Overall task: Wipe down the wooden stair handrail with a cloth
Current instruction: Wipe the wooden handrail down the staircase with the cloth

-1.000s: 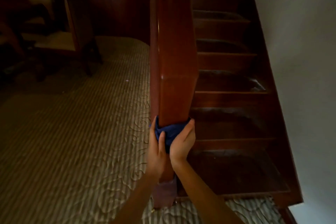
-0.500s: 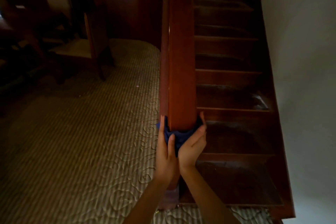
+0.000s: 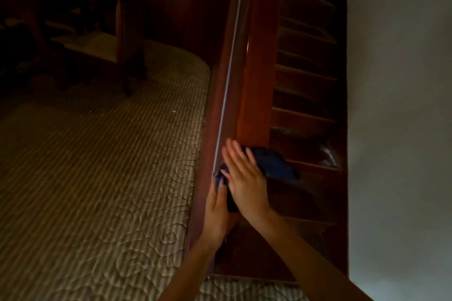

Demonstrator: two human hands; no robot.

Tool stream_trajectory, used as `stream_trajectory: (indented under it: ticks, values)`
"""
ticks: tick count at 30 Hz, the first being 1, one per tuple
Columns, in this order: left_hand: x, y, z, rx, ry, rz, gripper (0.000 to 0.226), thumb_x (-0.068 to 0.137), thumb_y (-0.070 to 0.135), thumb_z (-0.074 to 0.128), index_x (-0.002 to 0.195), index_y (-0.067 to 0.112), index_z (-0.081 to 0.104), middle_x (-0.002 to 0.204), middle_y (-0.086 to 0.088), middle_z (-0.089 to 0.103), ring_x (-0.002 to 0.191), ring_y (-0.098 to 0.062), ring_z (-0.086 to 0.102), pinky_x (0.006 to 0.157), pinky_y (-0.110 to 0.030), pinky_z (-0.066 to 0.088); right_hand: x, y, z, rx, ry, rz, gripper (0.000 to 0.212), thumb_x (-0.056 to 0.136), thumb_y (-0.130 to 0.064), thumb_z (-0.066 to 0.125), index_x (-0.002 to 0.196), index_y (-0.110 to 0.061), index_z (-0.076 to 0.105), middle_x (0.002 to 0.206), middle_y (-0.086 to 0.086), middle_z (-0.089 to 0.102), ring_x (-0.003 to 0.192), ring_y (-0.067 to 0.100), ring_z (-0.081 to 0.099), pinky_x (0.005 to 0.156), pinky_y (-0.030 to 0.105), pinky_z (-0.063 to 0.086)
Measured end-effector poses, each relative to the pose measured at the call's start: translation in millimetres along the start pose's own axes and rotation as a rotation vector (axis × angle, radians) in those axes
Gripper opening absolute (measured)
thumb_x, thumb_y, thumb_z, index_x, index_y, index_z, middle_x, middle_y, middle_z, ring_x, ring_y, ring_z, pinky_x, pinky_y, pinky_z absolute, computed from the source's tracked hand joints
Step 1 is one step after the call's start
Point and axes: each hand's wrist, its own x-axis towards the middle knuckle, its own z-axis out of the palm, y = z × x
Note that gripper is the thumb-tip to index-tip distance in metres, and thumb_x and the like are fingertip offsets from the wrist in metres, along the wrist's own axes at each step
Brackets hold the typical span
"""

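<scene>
Wiping low on the rail [image 3: 252,68], by the look of it, with the cloth [image 3: 276,164] draped over the top of the wood and hanging off its right side above the steps [image 3: 303,115], plus a small bunch of blue showing at the left edge. Pressing that cloth down with the right hand [image 3: 245,183], with fingers [image 3: 234,154] straight, close together and blurred, laid flat across the rail rather than curled round it. Bracing the rail's left face with the left hand [image 3: 215,210], with fingers [image 3: 221,189] straight up the wood and tips at the bunched blue edge; no plain pinch to be seen there. Judging progress: wiping under way near the rail's lower end and probably far from finished, with a long run of rail climbing beyond the cloth to the top of the view. Impossible to tell wiped wood from unwiped in this dim light, apart from a gloss along the top edge. Likely left: the upper run, and perhaps the short stretch below the hands, partly hidden by the forearms. Counting: one rail, one cloth, two hands, both on the job; one carpet [image 3: 97,178] on the left, one wall [image 3: 401,105] on the right, one chair [image 3: 124,44] in the dark at upper left; at least eight steps catching light, with more lost in shadow higher up.
</scene>
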Motion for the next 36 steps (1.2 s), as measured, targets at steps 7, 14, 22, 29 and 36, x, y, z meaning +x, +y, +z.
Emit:
stream_trajectory:
  ticks: [7, 14, 22, 29, 36]
  values:
    - [19, 9, 5, -0.120, -0.018, 0.001, 0.041, 0.100, 0.032, 0.034, 0.138, 0.023, 0.045, 0.136, 0.006, 0.054, 0.125, -0.002, 0.049, 0.107, -0.025, 0.040, 41, -3, -3, 0.026, -0.189, 0.074, 0.056, 0.094, -0.011, 0.046, 0.148, -0.003, 0.034, 0.160, 0.011, 0.018, 0.149, 0.025, 0.007, 0.122, 0.037, -0.004]
    - [-4, 10, -3, -0.147, -0.061, -0.041, 0.025, 0.103, 0.019, 0.031, 0.119, 0.037, 0.039, 0.117, 0.027, 0.047, 0.093, 0.025, 0.052, 0.084, -0.004, 0.042, 21, -9, -3, -0.127, -0.267, 0.179, 0.092, 0.082, -0.021, 0.072, 0.154, -0.009, 0.017, 0.163, 0.007, 0.006, 0.150, 0.021, 0.001, 0.121, 0.038, -0.003]
    - [4, 35, 4, -0.025, -0.095, 0.070, 0.030, 0.104, 0.020, 0.031, 0.132, 0.031, 0.030, 0.128, 0.020, 0.038, 0.122, 0.007, 0.037, 0.079, 0.005, 0.034, 32, -8, -10, 0.076, -0.145, 0.560, 0.080, 0.099, -0.044, 0.046, 0.154, -0.011, -0.002, 0.161, 0.002, -0.015, 0.148, 0.013, -0.015, 0.118, 0.024, -0.013]
    - [47, 49, 20, 0.093, -0.255, 0.189, 0.044, 0.102, 0.013, 0.037, 0.140, 0.035, 0.029, 0.137, 0.030, 0.033, 0.120, 0.025, 0.035, 0.094, -0.003, 0.034, 54, 17, 2, 0.030, -0.090, 0.600, 0.074, 0.096, -0.057, 0.016, 0.151, -0.011, -0.004, 0.157, 0.002, -0.015, 0.147, 0.016, -0.015, 0.121, 0.030, -0.006]
    - [101, 79, 51, 0.262, -0.317, 0.391, 0.057, 0.101, 0.010, 0.042, 0.148, 0.030, 0.017, 0.160, 0.007, 0.012, 0.146, -0.006, 0.014, 0.118, -0.024, 0.021, 94, 47, -3, 0.398, 0.013, 0.722, 0.075, 0.101, -0.037, 0.043, 0.150, -0.021, -0.011, 0.163, 0.000, -0.004, 0.149, 0.014, 0.009, 0.108, 0.022, 0.035]
